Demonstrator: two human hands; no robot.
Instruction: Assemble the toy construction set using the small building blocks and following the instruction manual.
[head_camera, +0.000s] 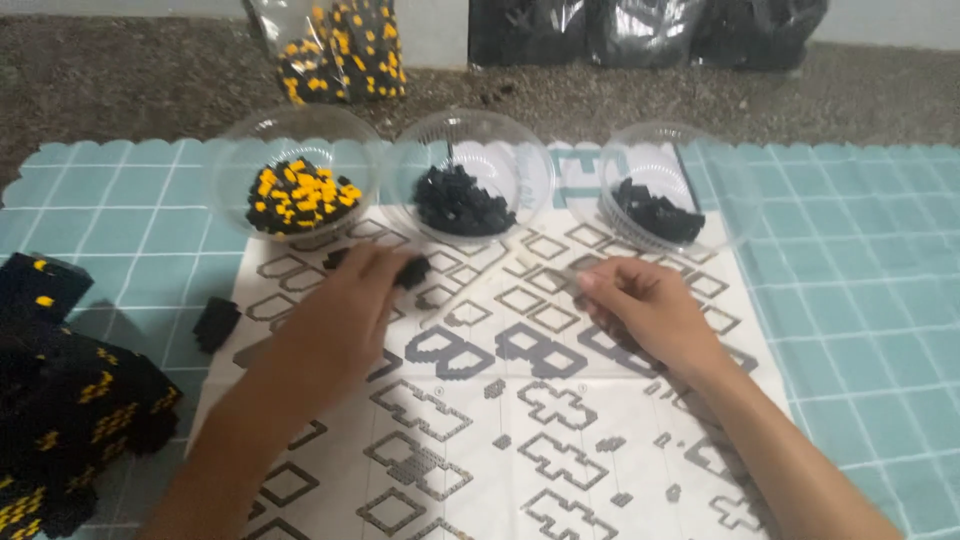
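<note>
Bricks: a small black cluster (412, 271) sits at the fingertips of the left hand (345, 315), which is curled down over the instruction sheet (560, 440), near its far left part; the grip looks like a pinch, though motion blur leaves this uncertain. Right hand (650, 305) rests on the sheet's far right part, fingers drawn together; whether they pinch a tiny piece cannot be told. Sheet, printed with grey outline diagrams, lies flat between both forearms, so that the shapes stay readable beside the work. A loose black piece (216, 322) lies just off the sheet's left edge. At the mat's near left corner stands a built black-and-yellow model (75, 410). Beyond the hands, three clear bowls line the sheet's far edge, sorted by colour: yellow-and-black (298, 196), black (462, 200), black (655, 212). Everything rests on a teal grid mat (860, 300) over a speckled floor (120, 85). Farthest, bags of pieces (345, 50) lean against the wall.
</note>
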